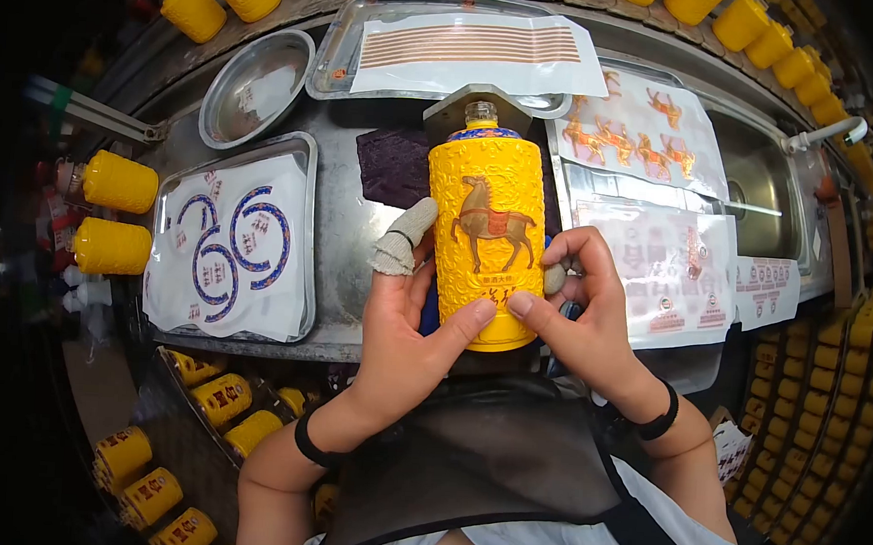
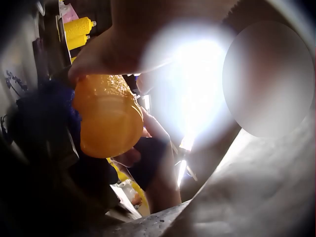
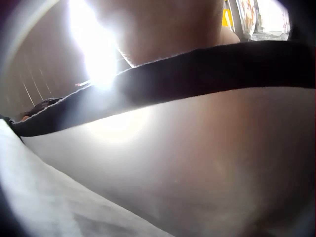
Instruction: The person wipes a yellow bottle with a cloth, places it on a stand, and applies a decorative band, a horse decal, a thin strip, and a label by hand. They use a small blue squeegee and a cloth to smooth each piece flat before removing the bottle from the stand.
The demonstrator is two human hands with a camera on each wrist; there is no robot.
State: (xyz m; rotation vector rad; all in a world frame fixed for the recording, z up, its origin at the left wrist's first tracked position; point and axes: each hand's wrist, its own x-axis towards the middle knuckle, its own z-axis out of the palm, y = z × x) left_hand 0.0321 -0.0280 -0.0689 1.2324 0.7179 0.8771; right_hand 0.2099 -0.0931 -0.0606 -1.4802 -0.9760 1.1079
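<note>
A yellow embossed bottle [image 1: 482, 245] with a bare glass neck stands tilted in front of me in the head view. On its face are a brown horse decal [image 1: 488, 223] with a red saddle and red characters lower down. My left hand [image 1: 402, 315] grips its left side, thumb across the lower front; a pale cloth cot [image 1: 406, 236] covers the index finger. From the other side my right hand [image 1: 590, 305] holds it, thumb tip on the red characters. The left wrist view shows the bottle's round base [image 2: 111, 128]. A wristband [image 3: 197, 69] dominates the right wrist view.
Blue-patterned strips lie on a white sheet in the left tray [image 1: 310, 236]. A metal bowl [image 1: 218, 113] stands behind it. Striped decals [image 1: 468, 47] lie on the back tray, and horse decals [image 1: 626, 144] to the right, near a sink [image 1: 757, 191]. Yellow bottles [image 1: 120, 182] surround the bench.
</note>
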